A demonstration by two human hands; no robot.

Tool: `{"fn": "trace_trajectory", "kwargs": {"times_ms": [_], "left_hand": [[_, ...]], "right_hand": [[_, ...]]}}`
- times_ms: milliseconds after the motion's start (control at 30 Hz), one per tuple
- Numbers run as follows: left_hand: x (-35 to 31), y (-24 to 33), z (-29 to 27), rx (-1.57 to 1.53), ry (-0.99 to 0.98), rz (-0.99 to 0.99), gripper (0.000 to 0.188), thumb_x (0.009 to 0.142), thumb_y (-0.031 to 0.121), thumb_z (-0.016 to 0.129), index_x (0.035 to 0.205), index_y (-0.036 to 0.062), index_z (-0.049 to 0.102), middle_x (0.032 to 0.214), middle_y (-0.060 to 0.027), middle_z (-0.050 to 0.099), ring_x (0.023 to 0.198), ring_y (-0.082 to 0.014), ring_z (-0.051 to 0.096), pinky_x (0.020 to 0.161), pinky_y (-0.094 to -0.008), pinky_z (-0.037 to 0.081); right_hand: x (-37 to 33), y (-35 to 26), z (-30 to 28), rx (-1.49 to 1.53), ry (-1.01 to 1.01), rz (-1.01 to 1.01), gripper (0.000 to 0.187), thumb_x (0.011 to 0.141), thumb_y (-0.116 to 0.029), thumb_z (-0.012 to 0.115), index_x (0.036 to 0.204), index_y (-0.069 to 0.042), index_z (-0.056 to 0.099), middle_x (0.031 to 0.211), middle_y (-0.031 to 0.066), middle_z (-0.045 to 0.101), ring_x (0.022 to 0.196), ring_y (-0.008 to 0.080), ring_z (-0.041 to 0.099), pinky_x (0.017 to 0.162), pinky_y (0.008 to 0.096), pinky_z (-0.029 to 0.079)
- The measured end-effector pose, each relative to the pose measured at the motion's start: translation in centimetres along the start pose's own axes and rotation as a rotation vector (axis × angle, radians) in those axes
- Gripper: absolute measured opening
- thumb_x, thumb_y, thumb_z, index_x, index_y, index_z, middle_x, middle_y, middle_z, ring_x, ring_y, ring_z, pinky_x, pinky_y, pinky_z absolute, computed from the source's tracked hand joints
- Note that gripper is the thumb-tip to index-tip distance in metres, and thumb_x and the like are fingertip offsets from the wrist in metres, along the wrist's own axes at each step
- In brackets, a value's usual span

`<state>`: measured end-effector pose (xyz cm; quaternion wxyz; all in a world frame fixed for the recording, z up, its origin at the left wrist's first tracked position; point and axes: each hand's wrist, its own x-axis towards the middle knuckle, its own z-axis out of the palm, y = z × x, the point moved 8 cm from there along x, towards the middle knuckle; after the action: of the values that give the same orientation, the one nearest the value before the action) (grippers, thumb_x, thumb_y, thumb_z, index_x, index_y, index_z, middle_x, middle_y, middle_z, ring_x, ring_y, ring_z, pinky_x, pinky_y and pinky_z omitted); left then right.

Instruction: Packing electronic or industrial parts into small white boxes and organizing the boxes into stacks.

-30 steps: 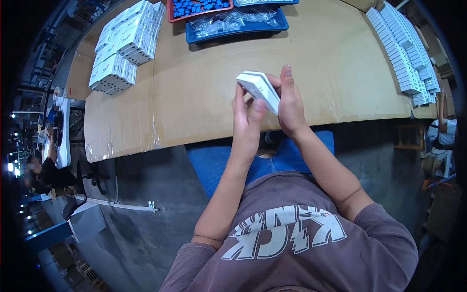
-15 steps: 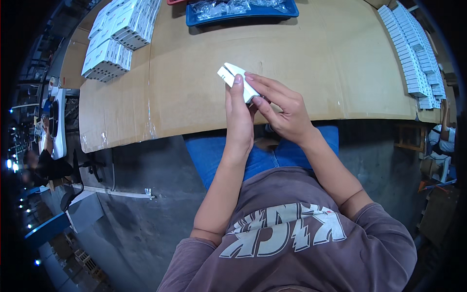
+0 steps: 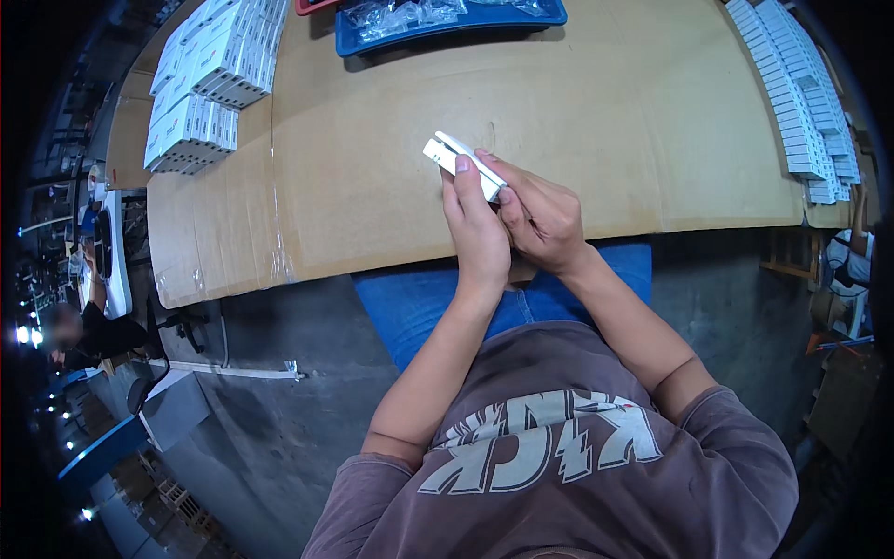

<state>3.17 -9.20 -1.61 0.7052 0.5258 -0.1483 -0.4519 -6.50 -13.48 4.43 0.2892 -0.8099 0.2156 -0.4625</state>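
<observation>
Close over the near part of the table, a small white cardboard box (image 3: 477, 177) is held at a slant between both hands. A panel or flap along its far right side stands slightly apart from the body, with a dark gap at the far end. My left hand (image 3: 477, 228) is closed round the box's left side, its thumb lying on the top face. My right hand (image 3: 542, 212) grips the near right end, thumb at the near corner and fingers along the right side. The palms hide the underside.
A brown cardboard-covered table (image 3: 372, 168) lies before me. White boxes (image 3: 200, 88) are stacked at far left, with more stacked boxes (image 3: 792, 102) at far right. A blue tray (image 3: 447, 28) of clear plastic bags sits at the back, beside a red container (image 3: 313, 6). Other people sit at both sides.
Both hands have come slightly nearer to me and to the right with the box. The box's side panel now lies closer to its body, and the gap is narrower.
</observation>
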Motion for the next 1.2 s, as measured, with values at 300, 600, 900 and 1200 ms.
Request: {"fn": "trace_trajectory", "kwargs": {"times_ms": [300, 600, 900, 1200], "left_hand": [[1.7, -1.1, -1.9, -0.194, 0.027, 0.032, 0.056, 0.111, 0.05, 0.038, 0.139, 0.0033, 0.05, 0.128, -0.0108, 0.06, 0.121, -0.0189, 0.058, 0.104, -0.0351, 0.047], [0.7, 3.7, -0.1, 0.288, -0.315, 0.411, 0.108, 0.082, 0.015, 0.072, 0.168, 0.0051, 0.008, 0.159, -0.0252, 0.036, 0.15, -0.0348, 0.038, 0.124, -0.0456, 0.028], [1.1, 3.7, 0.7, 0.048, -0.203, 0.26, 0.079, 0.11, 0.055, 0.044, 0.164, 0.0014, 0.025, 0.156, -0.0176, 0.041, 0.143, -0.0266, 0.045, 0.118, -0.0409, 0.039], [-1.1, 5.5, 1.7, 0.009, -0.166, 0.333, 0.086, 0.106, 0.071, 0.029, 0.165, 0.008, 0.026, 0.145, -0.0141, 0.05, 0.132, -0.0231, 0.052, 0.112, -0.0378, 0.043]], "right_hand": [[1.4, 1.1, 1.2, 0.233, -0.219, 0.133, 0.039, 0.098, -0.001, 0.06, 0.137, 0.001, 0.065, 0.139, 0.0232, 0.065, 0.128, 0.0372, 0.064, 0.107, 0.0414, 0.052], [-0.1, 4.6, 0.5, 0.795, -0.331, 0.919, 0.04, 0.109, -0.021, 0.057, 0.141, 0.002, 0.058, 0.127, 0.0114, 0.067, 0.121, 0.0186, 0.063, 0.103, 0.035, 0.052], [0.7, 3.6, 0.0, 0.648, -0.175, 0.715, 0.053, 0.095, -0.016, 0.079, 0.14, 0.001, 0.058, 0.141, 0.0147, 0.063, 0.13, 0.0216, 0.06, 0.109, 0.0389, 0.048], [1.5, -2.3, -0.6, 0.101, -0.046, -0.007, 0.057, 0.091, -0.027, 0.08, 0.137, 0.003, 0.065, 0.147, 0.029, 0.056, 0.135, 0.0459, 0.057, 0.111, 0.0493, 0.048]]}}
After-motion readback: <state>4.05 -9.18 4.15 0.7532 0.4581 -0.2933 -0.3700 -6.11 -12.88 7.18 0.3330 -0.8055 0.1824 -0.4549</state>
